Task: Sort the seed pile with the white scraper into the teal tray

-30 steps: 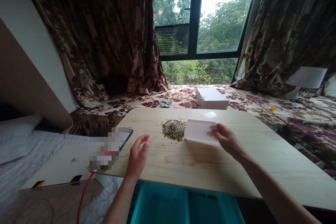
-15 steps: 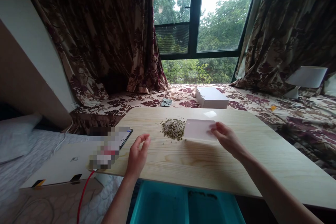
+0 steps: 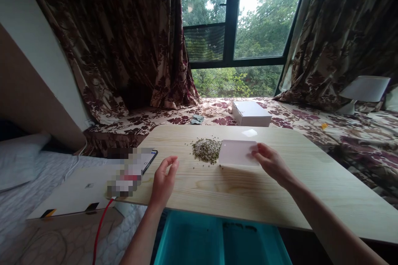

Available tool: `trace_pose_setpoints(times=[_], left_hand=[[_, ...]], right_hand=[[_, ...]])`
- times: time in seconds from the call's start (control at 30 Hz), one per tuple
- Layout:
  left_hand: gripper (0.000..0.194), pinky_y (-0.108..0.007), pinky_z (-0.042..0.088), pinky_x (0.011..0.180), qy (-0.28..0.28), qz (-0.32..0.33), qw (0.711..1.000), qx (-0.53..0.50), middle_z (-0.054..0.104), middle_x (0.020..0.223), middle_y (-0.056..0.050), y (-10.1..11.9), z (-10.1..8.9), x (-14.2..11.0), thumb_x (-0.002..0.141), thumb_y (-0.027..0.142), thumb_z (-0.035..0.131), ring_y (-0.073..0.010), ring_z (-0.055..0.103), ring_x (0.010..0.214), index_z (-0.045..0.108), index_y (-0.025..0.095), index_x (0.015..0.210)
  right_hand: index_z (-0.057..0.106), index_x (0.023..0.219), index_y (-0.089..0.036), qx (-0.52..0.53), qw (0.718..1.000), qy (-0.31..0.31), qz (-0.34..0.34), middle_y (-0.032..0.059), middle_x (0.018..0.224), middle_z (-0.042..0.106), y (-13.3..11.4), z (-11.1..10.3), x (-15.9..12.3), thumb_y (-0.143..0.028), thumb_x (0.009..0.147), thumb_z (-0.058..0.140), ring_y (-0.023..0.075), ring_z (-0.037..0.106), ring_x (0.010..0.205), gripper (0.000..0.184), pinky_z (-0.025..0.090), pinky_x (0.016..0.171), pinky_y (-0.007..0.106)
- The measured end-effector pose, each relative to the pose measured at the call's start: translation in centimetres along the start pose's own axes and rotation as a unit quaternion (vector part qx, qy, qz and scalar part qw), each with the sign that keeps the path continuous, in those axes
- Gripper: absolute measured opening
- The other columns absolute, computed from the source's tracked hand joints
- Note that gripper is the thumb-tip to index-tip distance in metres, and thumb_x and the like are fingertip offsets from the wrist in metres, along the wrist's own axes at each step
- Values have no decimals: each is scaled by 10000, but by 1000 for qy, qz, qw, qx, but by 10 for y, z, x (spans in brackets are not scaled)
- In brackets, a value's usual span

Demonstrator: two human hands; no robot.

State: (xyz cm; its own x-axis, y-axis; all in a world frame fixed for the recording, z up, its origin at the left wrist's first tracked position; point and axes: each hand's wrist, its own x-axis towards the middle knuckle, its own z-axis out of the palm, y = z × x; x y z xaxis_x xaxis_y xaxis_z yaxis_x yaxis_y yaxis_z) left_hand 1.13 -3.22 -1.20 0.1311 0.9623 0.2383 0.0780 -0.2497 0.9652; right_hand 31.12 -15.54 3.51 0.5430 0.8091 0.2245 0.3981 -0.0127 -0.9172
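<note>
A low heap of small green-brown beans mixed with white grains (image 3: 207, 150) lies on the wooden table (image 3: 192, 192). My right hand (image 3: 272, 163) pinches the right edge of a thin, translucent whitish plastic sheet (image 3: 238, 153). The sheet's left edge is beside the heap's right side; whether it touches the beans, I cannot tell. Left of the heap and nearer to me, my left hand (image 3: 164, 178) hovers with fingers loosely curved, thumb apart, holding nothing. A few stray beans are scattered around the heap.
A phone (image 3: 150, 161), partly blurred out, rests at the table's left edge, with a red cable (image 3: 101, 227) below. A divided teal bin (image 3: 192, 240) sits under the front edge. Behind the table are a white box (image 3: 251, 112) and a lamp (image 3: 367, 89).
The plastic sheet and my right hand have shifted very slightly to the right. My left hand stays nearly in place, and the view has tilted a little.
</note>
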Motion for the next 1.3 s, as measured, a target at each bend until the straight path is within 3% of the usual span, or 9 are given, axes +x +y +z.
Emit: trace_pose_setpoints(times=[0.37, 0.83, 1.13, 1.3], left_hand=[[419, -383, 416, 953, 2, 2, 1000, 3, 679, 1003, -80, 3, 0, -1, 770, 524, 592, -248, 597, 1045, 640, 172, 992], [420, -382, 410, 962, -3, 4, 1000, -6, 676, 1005, -76, -2, -1, 0, 776, 523, 593, -245, 592, 1044, 638, 175, 1007], [424, -370, 409, 965, 0, 2, 1000, -1, 678, 1013, -73, -2, -1, 0, 770, 528, 596, -246, 592, 1057, 640, 177, 1004], [427, -373, 416, 960, -1, 2, 1000, -6, 683, 1019, -81, -2, 0, 0, 768, 522, 603, -249, 593, 1064, 640, 172, 1011]], right_hand=[[586, 746, -201, 24, 999, -20, 24, 33, 758, 683, 4, 6, 5, -290, 670, 584, 174, 625, 708, 117, 474, 666, 298], [620, 749, -178, 26, 986, -122, 110, 17, 727, 654, -9, 11, 16, -226, 611, 556, 144, 558, 652, 160, 401, 587, 256], [610, 682, -175, -17, 973, -185, 137, 2, 673, 608, -17, 0, -9, -231, 604, 574, 137, 507, 629, 102, 357, 542, 239], [617, 631, -194, -26, 973, -196, 116, -4, 630, 607, -23, -10, -32, -240, 625, 568, 144, 514, 601, 67, 381, 524, 241]])
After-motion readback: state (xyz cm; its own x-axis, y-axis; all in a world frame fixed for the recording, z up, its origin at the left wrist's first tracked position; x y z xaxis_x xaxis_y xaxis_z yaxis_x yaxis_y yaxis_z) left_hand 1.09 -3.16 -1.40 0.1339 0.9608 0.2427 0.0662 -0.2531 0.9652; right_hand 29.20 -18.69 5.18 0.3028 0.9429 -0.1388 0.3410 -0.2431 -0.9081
